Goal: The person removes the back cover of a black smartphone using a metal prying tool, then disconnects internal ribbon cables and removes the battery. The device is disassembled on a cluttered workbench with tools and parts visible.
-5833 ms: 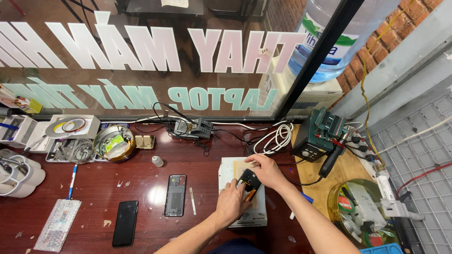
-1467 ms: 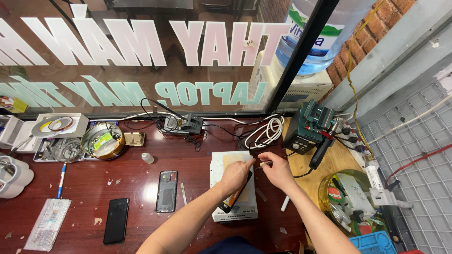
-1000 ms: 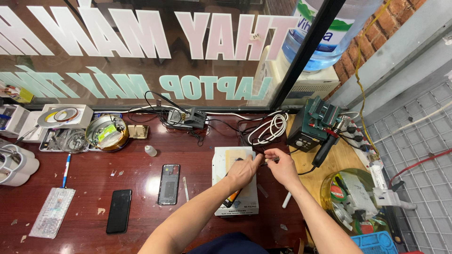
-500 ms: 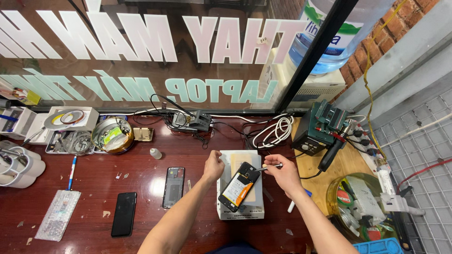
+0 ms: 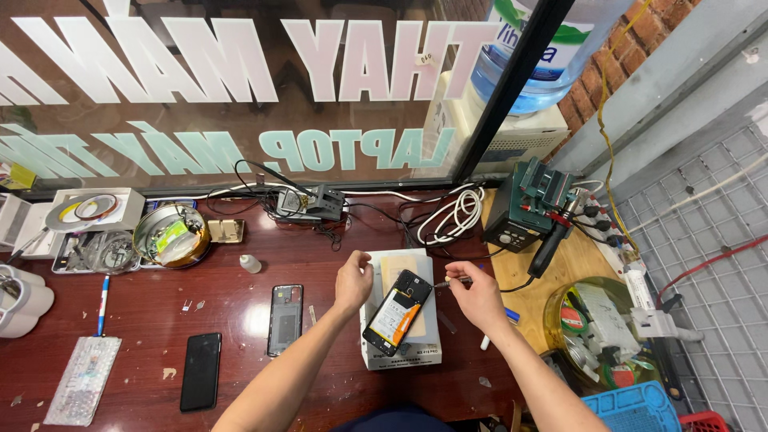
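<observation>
The right hand (image 5: 478, 294) pinches a thin metal tool (image 5: 450, 282), tip at the opened phone (image 5: 398, 311). The left hand (image 5: 354, 282), loosely curled, steadies the white pad (image 5: 400, 356) beneath it on the tabletop (image 5: 144, 320). This looks like disassembly; careful prying seems needed. The phone lies diagonally, top toward upper right.

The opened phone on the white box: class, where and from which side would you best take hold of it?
Probably by the two long edges of the opened phone, near its lower end, coming from above. It lies flat and diagonal on the white box, insides up, so avoid the orange battery. The left hand leaves those edges free.
</observation>
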